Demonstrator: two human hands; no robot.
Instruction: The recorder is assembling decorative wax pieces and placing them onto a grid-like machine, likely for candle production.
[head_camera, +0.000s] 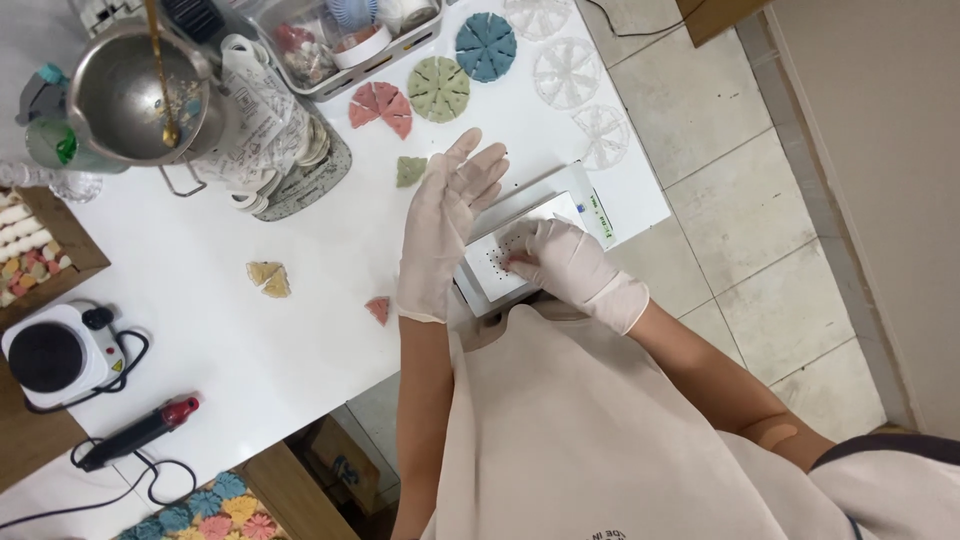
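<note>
The right hand (568, 262) pinches a small pink piece on the white perforated box (497, 268); the left hand (447, 215) hovers spread. Several coloured wedges (268, 279) lie loose on the worktop (260, 350), unsorted.

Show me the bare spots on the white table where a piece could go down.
Largest free patch: between the yellow wedges, the hot plate and the heat gun. A smaller one lies between the metal pot and those wedges. Crowded: the top edge around the round molds and the scale under the right hand.

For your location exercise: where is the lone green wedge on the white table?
In the head view, the green wedge lies on the white table, just beside the raised left hand, below the round green disc.
</note>
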